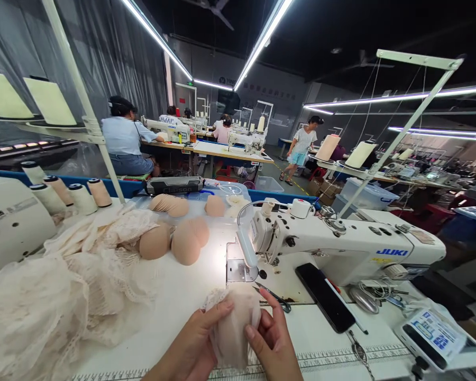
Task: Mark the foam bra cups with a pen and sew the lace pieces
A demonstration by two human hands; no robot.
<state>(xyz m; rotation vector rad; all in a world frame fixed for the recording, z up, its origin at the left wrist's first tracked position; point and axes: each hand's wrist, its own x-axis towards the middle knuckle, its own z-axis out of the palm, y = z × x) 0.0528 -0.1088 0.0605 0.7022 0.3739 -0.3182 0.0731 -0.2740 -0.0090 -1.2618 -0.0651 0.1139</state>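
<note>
Between my hands is a cream lace-edged fabric piece (238,323), sheer and folded or curved over itself. My left hand (204,333) grips its left side, thumb on top and the other fingers underneath. My right hand (272,338) pinches the right side with its thumb, and the index finger sticks up apart. Just beyond the fabric lies the lit needle plate (238,270) of a white JUKI sewing machine (341,248). Dark scissors (283,304) lie right of the fabric, partly hidden by my right hand.
A heap of cream lace (35,307) covers the table's left side. Beige bra cups (186,243) lie behind it. To the right are a black phone (325,296) and a white control box (432,333). Thread cones (79,198) stand at left. A person (301,143) walks in the background.
</note>
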